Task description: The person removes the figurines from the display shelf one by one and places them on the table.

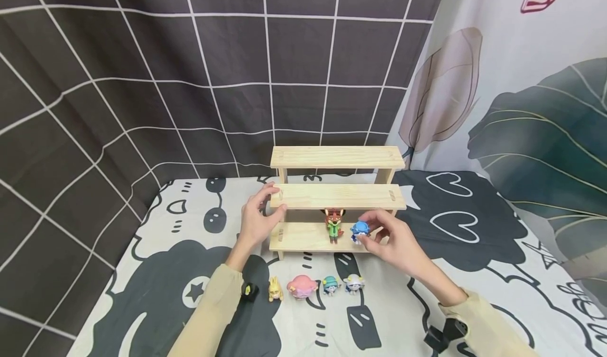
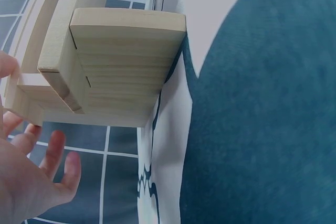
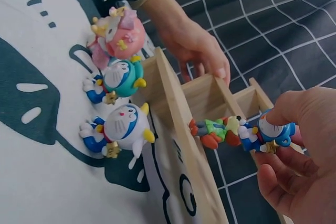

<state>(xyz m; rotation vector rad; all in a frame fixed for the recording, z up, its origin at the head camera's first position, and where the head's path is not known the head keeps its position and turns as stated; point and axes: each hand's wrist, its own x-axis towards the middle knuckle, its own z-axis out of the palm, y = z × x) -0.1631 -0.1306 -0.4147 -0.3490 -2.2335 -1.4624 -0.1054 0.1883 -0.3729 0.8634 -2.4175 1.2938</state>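
My right hand (image 1: 393, 238) pinches a blue cat figurine (image 1: 360, 229) between thumb and fingers, just over the right part of the lowest step of a three-tier wooden shelf (image 1: 303, 235). In the right wrist view this figurine (image 3: 268, 129) has a white whiskered face and a gold star. Right beside it, a fox figurine (image 1: 334, 226) in a green top stands upright on that lowest step. With thumb and fingers, my left hand (image 1: 258, 217) holds the left end of the middle tier; the left wrist view shows its other fingers (image 2: 54, 153) spread away from the wood.
In front of the shelf, a row of figurines sits on the patterned cloth (image 1: 332, 330): a yellow one (image 1: 275, 289), a pink one (image 1: 302, 287), a teal-capped one (image 1: 330, 285) and a white one (image 1: 353, 283). A dark checked curtain (image 1: 227, 83) hangs behind.
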